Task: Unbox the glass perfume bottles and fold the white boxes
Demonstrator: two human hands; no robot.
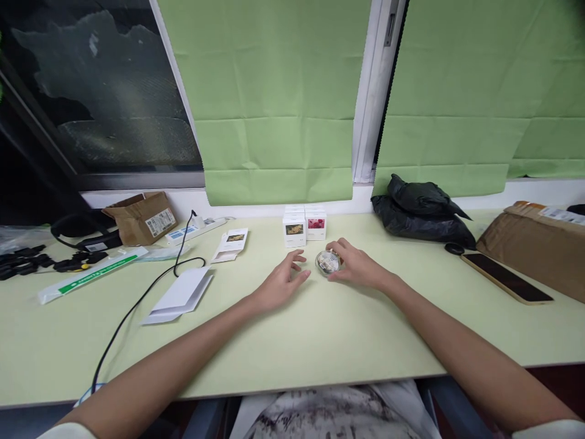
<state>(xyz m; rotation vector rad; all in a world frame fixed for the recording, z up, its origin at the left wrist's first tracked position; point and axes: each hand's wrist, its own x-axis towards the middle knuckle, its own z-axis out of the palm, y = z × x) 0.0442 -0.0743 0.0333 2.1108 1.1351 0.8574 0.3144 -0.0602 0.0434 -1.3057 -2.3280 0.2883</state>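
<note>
Head view: the round container faces upward.

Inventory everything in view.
round container: 1, clear, table centre
small boxes: several, white, behind container
flat carton: 1, white, left
folded card: 1, white, left
cable: 1, black, left
power strip: 1, white, left
cardboard boxes: 2, brown, left, right
packet: 1, green-white, left
gear: uncountable, black, left
plastic bag: 1+, black, right
disc: 1, black, right
phone: 1, black, right
table: 1, pale green, centre
blinds: 2+, green, back
window: 1, dark, back
chair: 1, grey, below
garment: 1, white patterned, lap
left hand: 1, beside container
right hand: 1, holding container
</note>
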